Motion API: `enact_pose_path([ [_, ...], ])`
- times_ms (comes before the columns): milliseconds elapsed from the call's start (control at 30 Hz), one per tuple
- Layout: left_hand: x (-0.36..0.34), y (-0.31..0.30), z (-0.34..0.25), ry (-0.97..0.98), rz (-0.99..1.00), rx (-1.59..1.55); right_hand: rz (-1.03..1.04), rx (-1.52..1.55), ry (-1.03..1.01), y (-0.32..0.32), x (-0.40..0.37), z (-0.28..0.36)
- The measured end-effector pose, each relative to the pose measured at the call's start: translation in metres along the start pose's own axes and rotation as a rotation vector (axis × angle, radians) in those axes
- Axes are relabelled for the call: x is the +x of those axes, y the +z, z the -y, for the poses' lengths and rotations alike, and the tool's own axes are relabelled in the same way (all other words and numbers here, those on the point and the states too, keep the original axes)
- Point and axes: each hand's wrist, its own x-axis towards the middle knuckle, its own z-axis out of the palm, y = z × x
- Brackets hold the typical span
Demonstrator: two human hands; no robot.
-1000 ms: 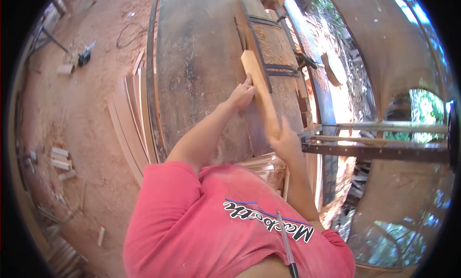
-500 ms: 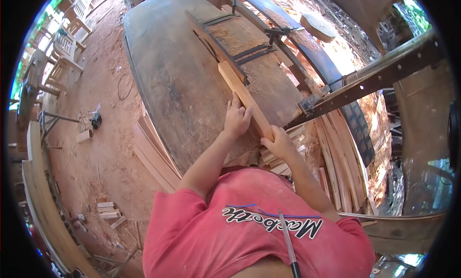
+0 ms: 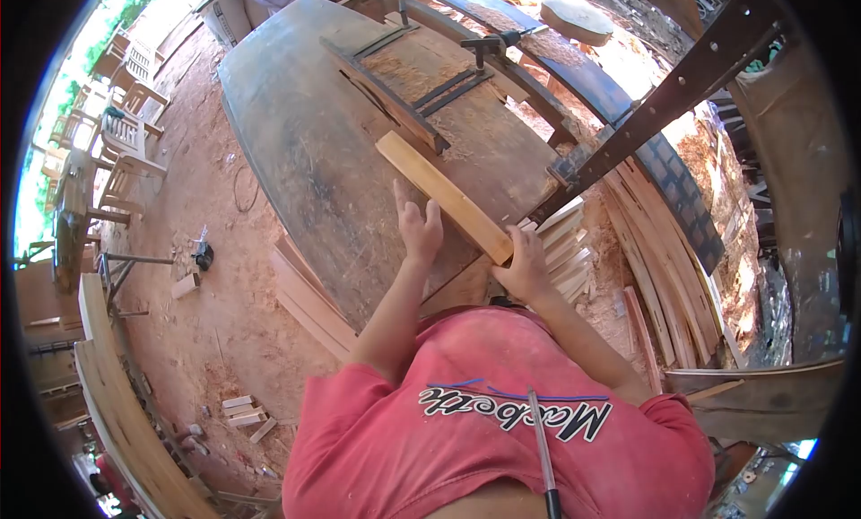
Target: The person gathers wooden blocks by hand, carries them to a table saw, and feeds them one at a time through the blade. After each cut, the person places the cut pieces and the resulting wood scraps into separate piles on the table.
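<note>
A squared wooden strip [image 3: 447, 194] lies slantwise over the near part of a worn table top [image 3: 300, 97]. My right hand [image 3: 526, 263] grips its near end, thumb on one side and fingers on the other. To the left of the strip is my left hand [image 3: 420, 232], fingers spread and apart from the wood, the index finger stretched out. Beyond the strip's far end stands a dark-edged wooden fence [image 3: 390, 99], with a narrow slot in the table on its left side. A clamp handle [image 3: 489, 45] sits behind the fence.
A perforated metal beam [image 3: 668, 88] crosses at the upper right. Long boards [image 3: 659, 259] and short offcuts [image 3: 569, 250] lie right of the table. More boards [image 3: 309, 295] lean at the left. Sawdust covers the ground, and wooden chairs [image 3: 130, 142] stand far left.
My left hand has come off the strip and opened to its left. My right hand keeps hold of the near end. The strip has turned leftward, away from the fence, and the view has shifted.
</note>
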Motion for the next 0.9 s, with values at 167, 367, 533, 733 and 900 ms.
enact_pose_path([
  [167, 0.0, -0.001, -0.008, -0.017, 0.161, -0.045, 0.284, 0.595, 0.538, 0.017, 0.001, -0.024],
  [367, -0.006, 0.001, 0.002, -0.015, 0.174, 0.178, 0.18, 0.854, 0.485, 0.001, -0.014, -0.007],
  [533, -0.006, 0.001, 0.002, -0.048, 0.134, 0.145, 0.125, 0.581, 0.336, -0.012, -0.017, 0.003],
  [733, -0.007, 0.004, 0.012, -0.001, 0.136, 0.185, 0.205, 0.751, 0.301, -0.023, -0.019, 0.007],
  [900, -0.004, 0.003, 0.005, 0.013, 0.166, 0.216, 0.118, 1.128, 0.72, 0.0, -0.009, -0.021],
])
